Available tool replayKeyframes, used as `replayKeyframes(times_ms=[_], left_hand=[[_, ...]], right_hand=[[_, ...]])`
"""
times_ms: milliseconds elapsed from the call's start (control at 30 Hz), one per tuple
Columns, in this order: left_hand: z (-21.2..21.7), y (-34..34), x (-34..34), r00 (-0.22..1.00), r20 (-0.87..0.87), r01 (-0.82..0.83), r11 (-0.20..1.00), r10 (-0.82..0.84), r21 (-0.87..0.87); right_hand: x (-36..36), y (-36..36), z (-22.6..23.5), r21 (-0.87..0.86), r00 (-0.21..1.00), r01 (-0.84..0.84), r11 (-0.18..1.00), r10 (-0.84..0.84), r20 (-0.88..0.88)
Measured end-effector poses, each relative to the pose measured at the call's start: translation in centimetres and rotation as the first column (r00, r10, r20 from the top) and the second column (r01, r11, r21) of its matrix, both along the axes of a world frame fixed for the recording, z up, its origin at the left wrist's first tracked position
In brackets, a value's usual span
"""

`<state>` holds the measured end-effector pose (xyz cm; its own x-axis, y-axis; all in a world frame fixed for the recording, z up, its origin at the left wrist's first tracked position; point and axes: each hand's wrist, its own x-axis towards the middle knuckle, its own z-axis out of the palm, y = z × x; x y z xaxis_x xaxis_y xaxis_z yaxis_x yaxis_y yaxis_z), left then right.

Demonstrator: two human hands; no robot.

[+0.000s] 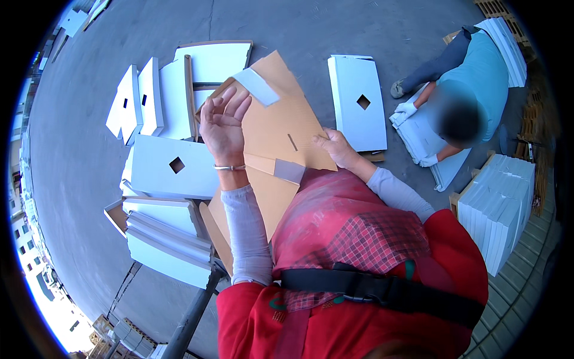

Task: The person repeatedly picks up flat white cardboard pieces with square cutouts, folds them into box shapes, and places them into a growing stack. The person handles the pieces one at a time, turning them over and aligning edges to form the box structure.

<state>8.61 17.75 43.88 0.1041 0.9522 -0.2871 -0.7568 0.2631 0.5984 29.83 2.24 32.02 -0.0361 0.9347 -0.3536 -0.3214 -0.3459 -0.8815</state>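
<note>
I hold a flat brown cardboard box blank point(281, 119) up in front of me, its inner side facing me, with grey tape patches on it. My left hand point(222, 122) lies along the blank's left edge, palm toward me, fingers spread and curled over it; a thin bracelet sits on the wrist. My right hand point(336, 147) grips the blank's right lower edge. Both forearms wear grey sleeves under a red top.
White folded boxes with diamond cut-outs point(173, 166) lie scattered on the grey floor to my left and ahead point(357, 102). A stack of white blanks point(499, 206) stands at right. Another person point(472, 84) in a teal shirt and white gloves crouches at upper right over blanks.
</note>
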Motion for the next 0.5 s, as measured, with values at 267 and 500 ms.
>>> replayKeyframes(times_ms=[267, 500], left_hand=[[1.0, -2.7, 2.6, 0.944, -0.329, 0.058, 0.996, -0.033, 0.067], [-4.7, -11.7, 4.1, 0.725, -0.364, 0.612, 0.789, -0.585, -0.048]], right_hand=[[7.2, 3.8, -5.4, -0.124, 0.859, 0.475, 0.871, -0.49, -0.147], [17.6, 5.8, -13.4, -0.045, 0.63, 0.774, 0.632, -0.775, -0.043]])
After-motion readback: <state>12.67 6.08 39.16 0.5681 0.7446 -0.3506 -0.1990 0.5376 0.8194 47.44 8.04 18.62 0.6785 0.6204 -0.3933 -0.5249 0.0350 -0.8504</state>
